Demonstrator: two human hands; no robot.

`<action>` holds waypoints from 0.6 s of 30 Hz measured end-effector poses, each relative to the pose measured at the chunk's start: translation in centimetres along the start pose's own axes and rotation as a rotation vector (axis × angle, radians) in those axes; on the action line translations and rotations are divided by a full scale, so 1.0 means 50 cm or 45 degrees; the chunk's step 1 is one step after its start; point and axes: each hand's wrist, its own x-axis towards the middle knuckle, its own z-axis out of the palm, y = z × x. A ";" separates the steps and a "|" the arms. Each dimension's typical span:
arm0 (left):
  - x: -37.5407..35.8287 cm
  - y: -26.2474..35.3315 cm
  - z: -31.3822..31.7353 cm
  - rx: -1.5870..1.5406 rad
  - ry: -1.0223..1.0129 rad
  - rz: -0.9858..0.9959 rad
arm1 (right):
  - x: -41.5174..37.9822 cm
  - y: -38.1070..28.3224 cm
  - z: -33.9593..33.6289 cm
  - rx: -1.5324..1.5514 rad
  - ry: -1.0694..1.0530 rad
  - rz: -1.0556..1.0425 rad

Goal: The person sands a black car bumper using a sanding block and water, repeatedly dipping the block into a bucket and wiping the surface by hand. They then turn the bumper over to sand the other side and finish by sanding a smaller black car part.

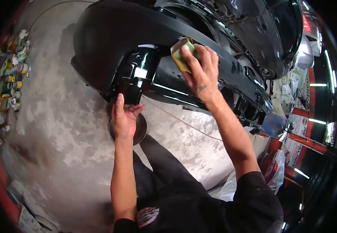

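A large black car bumper (98,39) stretches across the upper middle, matte on its rounded end and glossy in its recesses. My right hand (201,70) is closed around a sanding block (179,62) with yellowish-green paper wrapped about it, and the block lies against the bumper's upper face. Lower down, my left hand (125,120) grips the bumper's near lower edge, thumb up along one side and fingers curled by the edge. Below that hand, partly covered by it, a round dark basin (142,130) sits on the floor.
A dark car body panel (250,23) stands behind the bumper. Cans and bottles (15,77) line the floor at far left. A thin hose (184,123) crosses the stained concrete floor (59,128). Clear plastic sheeting (277,167) hangs at right.
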 end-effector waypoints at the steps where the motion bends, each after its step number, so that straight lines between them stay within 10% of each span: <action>1: 0.001 0.004 0.002 0.003 0.011 0.002 | -0.013 0.015 -0.020 -0.046 -0.041 -0.009; 18: -0.003 0.005 0.003 0.009 -0.011 -0.005 | 0.006 -0.008 -0.001 0.017 0.029 0.013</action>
